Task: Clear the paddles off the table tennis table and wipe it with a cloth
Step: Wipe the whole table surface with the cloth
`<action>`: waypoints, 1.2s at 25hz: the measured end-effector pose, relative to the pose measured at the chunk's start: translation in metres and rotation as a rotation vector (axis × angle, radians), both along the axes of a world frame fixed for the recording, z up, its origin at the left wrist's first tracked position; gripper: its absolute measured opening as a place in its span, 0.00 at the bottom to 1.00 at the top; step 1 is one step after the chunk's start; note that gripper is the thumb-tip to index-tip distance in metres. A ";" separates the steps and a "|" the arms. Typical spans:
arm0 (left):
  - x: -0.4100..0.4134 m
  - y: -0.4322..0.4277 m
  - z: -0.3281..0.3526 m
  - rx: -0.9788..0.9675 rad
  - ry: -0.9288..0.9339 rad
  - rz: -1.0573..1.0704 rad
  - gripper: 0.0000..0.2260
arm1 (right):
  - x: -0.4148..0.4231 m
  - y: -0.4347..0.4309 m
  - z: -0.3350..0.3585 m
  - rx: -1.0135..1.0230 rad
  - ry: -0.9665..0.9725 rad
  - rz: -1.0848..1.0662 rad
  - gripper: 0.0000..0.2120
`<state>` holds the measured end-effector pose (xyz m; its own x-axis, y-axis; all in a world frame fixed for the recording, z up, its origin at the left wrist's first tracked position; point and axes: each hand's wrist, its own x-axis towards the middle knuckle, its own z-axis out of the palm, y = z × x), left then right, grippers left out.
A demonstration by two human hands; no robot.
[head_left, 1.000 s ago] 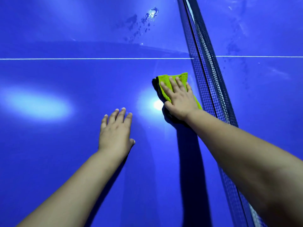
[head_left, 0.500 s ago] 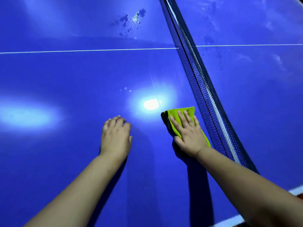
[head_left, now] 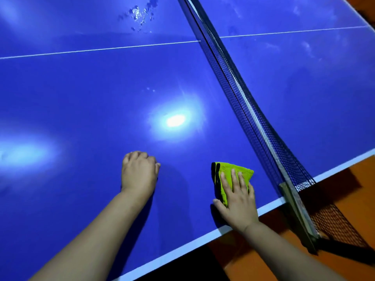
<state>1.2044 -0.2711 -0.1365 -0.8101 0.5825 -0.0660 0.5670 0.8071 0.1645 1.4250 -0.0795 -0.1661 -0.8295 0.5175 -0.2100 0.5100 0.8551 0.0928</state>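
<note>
The job is in its wiping step: no paddle shows anywhere in view, and the folded green cloth (head_left: 229, 166) lies on the blue table (head_left: 91, 102) in the lower right of the frame. It sits just beside the foot of the net (head_left: 235, 92) and close to the white-striped near edge (head_left: 182, 247). The right hand (head_left: 238, 201) lies flat on top of it, fingers straight and spread, pressing the cloth to the surface rather than clutching it; the heel of the hand sits about at the table's edge. The left hand (head_left: 139, 173), lower centre, holds nothing; its fingers are curled under into a loose fist whose knuckles rest on the table, apparently as a brace. A cluster of water droplets (head_left: 140, 15) sits at the top centre, beyond the white centre line (head_left: 101, 49), and faint smears (head_left: 304, 45) mark the half past the net at the upper right, so much of the surface looks not yet wiped. With the cloth at the edge, the next move would likely be to shift it sideways to a fresh lane and push it up the frame toward the droplets, keeping flat, even pressure. That calls for a long reach across the table and care that the cloth does not snag the net mesh.
</note>
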 end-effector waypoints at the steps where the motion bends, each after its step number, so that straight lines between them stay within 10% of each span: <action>1: -0.003 -0.002 0.001 -0.005 -0.016 0.017 0.08 | 0.000 0.006 0.004 0.001 -0.025 0.029 0.36; 6: -0.038 -0.009 -0.003 0.049 -0.142 0.172 0.34 | -0.024 -0.007 -0.002 -0.015 -0.059 -0.032 0.38; 17: -0.193 0.009 -0.030 0.014 -0.311 0.235 0.53 | -0.307 0.017 -0.018 -0.057 0.057 -0.395 0.39; 30: -0.220 0.017 -0.045 -0.204 -0.483 0.161 0.56 | -0.562 0.104 -0.024 -0.060 0.099 -0.063 0.37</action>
<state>0.9846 -0.2538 -0.1820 -0.7378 0.3902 -0.5508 0.3325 0.9202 0.2065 0.8627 0.0241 -0.1898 -0.8139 0.5583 -0.1607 0.5671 0.8236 -0.0109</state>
